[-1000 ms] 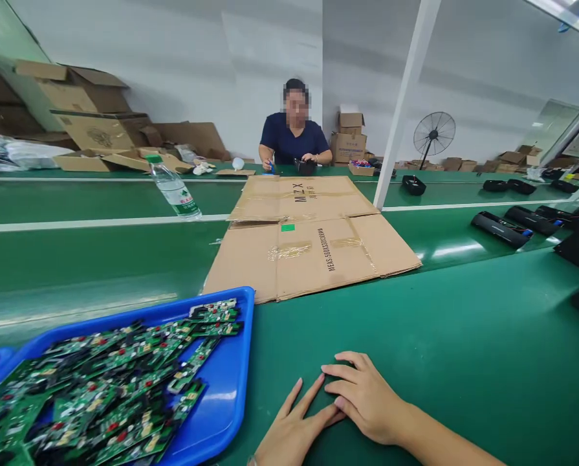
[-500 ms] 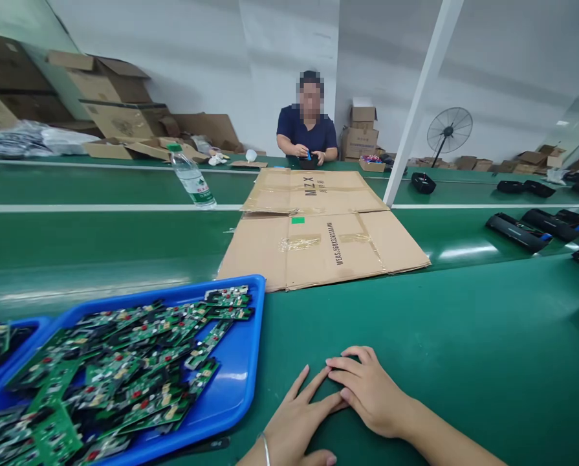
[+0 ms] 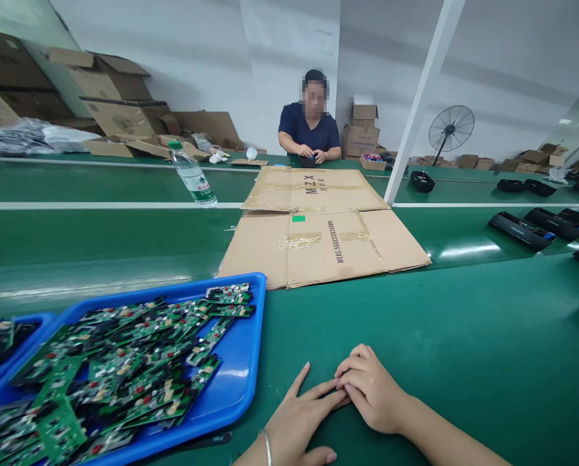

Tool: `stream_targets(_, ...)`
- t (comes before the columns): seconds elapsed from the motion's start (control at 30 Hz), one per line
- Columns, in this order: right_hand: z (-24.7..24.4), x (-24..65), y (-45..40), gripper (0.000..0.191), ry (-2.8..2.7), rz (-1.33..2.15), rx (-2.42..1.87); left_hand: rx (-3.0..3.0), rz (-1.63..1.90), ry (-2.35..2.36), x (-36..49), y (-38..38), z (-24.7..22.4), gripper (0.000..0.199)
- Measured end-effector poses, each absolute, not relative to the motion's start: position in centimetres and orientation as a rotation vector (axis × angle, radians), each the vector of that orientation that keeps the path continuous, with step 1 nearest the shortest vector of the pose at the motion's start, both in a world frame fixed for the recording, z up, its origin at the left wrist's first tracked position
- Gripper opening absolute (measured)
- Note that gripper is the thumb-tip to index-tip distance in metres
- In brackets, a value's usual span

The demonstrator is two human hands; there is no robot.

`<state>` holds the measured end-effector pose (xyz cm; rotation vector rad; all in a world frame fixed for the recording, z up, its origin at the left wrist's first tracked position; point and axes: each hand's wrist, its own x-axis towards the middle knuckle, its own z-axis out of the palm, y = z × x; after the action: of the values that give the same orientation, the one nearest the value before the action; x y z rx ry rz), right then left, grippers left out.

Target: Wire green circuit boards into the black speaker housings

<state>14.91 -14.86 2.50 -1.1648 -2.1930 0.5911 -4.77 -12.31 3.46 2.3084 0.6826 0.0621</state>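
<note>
Currently left fingers (image 3: 305, 376) spread, empty; right fingers (image 3: 356, 375) curled onto them; circuit boards (image 3: 148, 362) left

Your L hand (image 3: 303, 421) is spread on the green worktop (image 3: 444, 349), fingertips touching your R hand (image 3: 374, 391). Blue tray (image 3: 261, 343) w/ piled circuit boards (image 3: 148, 362) sits L of your hands; flattened cardboard (image 3: 318, 226) lies beyond.

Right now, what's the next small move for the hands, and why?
I'd lift the right hand off the left hand's fingers. Their fingers touch and neither hand appears to hold anything; parting them would likely free the left hand, the one nearer the blue tray of circuit boards.
</note>
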Motion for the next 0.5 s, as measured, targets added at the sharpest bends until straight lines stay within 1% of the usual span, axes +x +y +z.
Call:
stream_targets(0.1, 2.59, 14.94, -14.85, 0.02, -2.185, 0.597, -1.151, 2.309, 0.073, 0.672, -4.81, -12.32, 3.47, 0.083)
stream_targets(0.27, 3.01, 14.89, -14.91, 0.01, -2.181, 0.662, -1.176, 2.319, 0.087, 0.667, -4.79, -12.37, 3.39, 0.081)
stream_targets(0.5, 3.26, 14.93, -14.89, 0.015, -2.191, 0.684, -1.202, 2.298, 0.079, 0.676, -4.76, -12.36, 3.51, 0.078)
